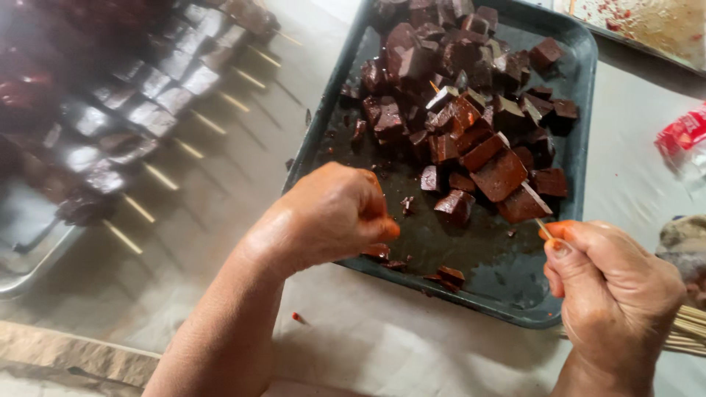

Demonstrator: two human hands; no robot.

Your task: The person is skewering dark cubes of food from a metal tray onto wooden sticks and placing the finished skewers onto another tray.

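A dark rectangular tray (573, 154) holds several dark reddish-brown cubes (471, 110), piled toward its far side. My left hand (331, 217) hovers over the tray's near left part, fingers curled; a dark cube (377, 252) shows just under its fingertips. My right hand (610, 294) is at the tray's near right corner, pinching a thin wooden skewer (543, 228) whose tip points at a cube (523, 206). A bundle of skewers (687, 331) lies under that hand's wrist.
At the left, a metal tray (29, 272) carries several finished skewers of cubes (147, 110), their sticks poking out to the right. A red and clear wrapper (684, 136) lies at the right edge. Another stained tray (654, 22) sits at the top right.
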